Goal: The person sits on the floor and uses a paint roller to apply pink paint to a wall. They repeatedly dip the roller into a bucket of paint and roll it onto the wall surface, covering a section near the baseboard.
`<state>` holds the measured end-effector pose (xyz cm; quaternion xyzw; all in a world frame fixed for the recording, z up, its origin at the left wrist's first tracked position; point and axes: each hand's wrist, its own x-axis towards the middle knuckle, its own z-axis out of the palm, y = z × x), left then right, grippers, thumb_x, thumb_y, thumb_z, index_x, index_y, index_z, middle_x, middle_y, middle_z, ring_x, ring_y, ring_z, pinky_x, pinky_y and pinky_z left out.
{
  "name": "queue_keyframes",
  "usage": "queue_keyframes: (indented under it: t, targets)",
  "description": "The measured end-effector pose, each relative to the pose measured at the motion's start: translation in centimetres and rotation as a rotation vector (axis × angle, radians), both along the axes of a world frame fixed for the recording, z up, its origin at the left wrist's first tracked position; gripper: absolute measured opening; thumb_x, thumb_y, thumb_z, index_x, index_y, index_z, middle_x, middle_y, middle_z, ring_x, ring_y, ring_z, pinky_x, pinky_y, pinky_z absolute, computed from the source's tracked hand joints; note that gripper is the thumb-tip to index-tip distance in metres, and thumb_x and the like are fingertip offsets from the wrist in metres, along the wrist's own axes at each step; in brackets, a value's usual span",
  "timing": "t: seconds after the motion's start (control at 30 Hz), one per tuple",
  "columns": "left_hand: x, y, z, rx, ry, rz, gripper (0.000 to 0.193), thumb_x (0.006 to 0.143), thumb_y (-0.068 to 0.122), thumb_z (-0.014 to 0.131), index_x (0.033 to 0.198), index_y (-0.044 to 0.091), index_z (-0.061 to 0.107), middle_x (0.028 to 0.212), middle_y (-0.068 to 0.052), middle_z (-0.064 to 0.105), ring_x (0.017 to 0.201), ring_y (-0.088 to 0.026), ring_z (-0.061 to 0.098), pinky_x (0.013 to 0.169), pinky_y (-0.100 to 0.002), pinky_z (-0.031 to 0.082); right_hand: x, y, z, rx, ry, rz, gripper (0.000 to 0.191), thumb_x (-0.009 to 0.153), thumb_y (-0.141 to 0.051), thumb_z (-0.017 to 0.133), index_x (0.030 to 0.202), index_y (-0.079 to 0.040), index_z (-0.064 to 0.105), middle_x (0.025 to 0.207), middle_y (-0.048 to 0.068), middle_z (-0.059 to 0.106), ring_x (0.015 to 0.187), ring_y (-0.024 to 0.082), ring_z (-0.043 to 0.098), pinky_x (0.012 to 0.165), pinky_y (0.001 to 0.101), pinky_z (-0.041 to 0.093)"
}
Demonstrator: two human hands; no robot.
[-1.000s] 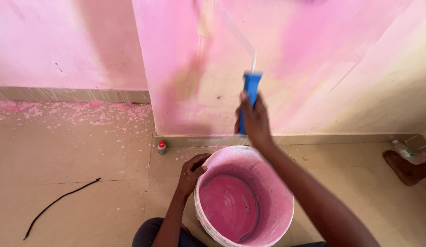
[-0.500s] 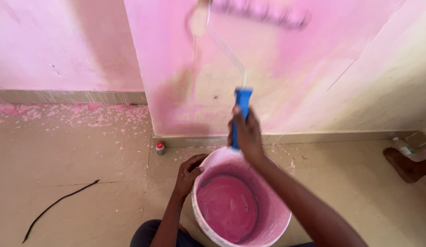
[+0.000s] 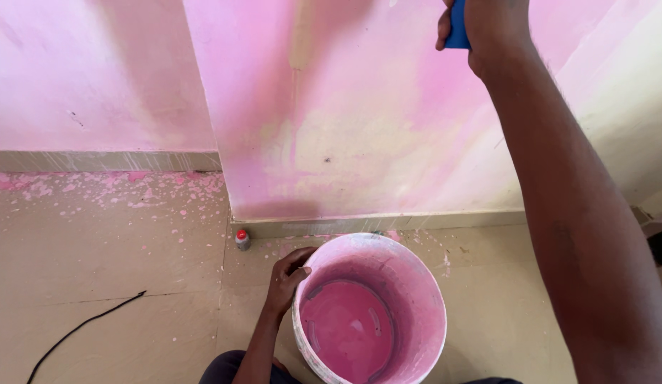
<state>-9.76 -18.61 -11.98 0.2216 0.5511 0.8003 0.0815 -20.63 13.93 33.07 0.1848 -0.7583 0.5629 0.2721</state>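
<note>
The blue roller handle is sitting at the top edge of the view, far and to the right, in front of the pink wall. Only its lower part is showing; the roller head itself is out of the picture. The right hand is wrapping its fingers tightly around this handle, and the right arm is stretching up and away across the right side of the frame, almost straight.

Below, near the middle, the paint bucket is standing on the tan floor, just in front of the skirting. It is holding pink paint up to a low level. The left hand is resting on the left rim of the bucket, with the fingers curled over the edge and gripping it.

I judge that drips are the main risk: a loaded roller high above is likely to be dropping paint on the arm or on the floor, which is already showing many pink spots at the far left. Also, with the arm reaching so far up, the body is leaning, and a pull on the rim could be tipping the bucket. A small red-capped bottle is standing beside the skirting, and a black cable is lying on the floor at the near left, well apart.
</note>
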Motion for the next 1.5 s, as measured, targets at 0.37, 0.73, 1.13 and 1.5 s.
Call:
queue_keyframes:
  t: [0.37,0.73,1.13,1.5]
  targets:
    - [0.1,-0.1,0.0,0.034,-0.013,-0.019,0.052,0.084,0.015,0.066,0.131,-0.006,0.064,0.124,-0.017,0.073,0.113,-0.025,0.068,0.1,-0.038,0.052,9.3,-9.4,-13.9,-0.204,-0.242,-0.242,0.033,0.102,-0.046,0.058,0.1,-0.014,0.054,0.064,0.001,0.053,0.042,0.011,0.052,0.035,0.0303,0.045]
    - [-0.3,0.2,-0.7,0.0,0.01,0.019,0.054,0.081,0.016,0.066,0.13,-0.007,0.066,0.121,-0.018,0.074,0.11,-0.027,0.07,0.099,-0.039,0.053,17.4,-13.7,-28.1,-0.307,-0.606,-0.208,0.038,0.099,-0.047,0.056,0.093,-0.01,0.05,0.058,0.002,0.051,0.037,0.011,0.048,0.033,0.029,0.041]
    - [-0.2,0.0,-0.2,0.006,0.007,0.011,0.053,0.082,0.016,0.066,0.131,-0.005,0.066,0.122,-0.018,0.074,0.111,-0.026,0.07,0.098,-0.039,0.055,9.2,-10.0,-15.7,-0.151,-0.21,-0.217,0.031,0.105,-0.044,0.055,0.103,-0.013,0.053,0.061,0.001,0.052,0.04,0.01,0.052,0.033,0.0288,0.045]
    - [0.0,0.0,0.0,0.01,0.007,0.009,0.051,0.083,0.014,0.066,0.13,-0.006,0.067,0.121,-0.018,0.074,0.11,-0.026,0.07,0.098,-0.039,0.054,3.8,-6.7,-2.7,-0.124,-0.014,-0.057,0.037,0.112,-0.041,0.054,0.104,-0.004,0.052,0.075,0.009,0.061,0.049,0.021,0.063,0.042,0.0372,0.055]
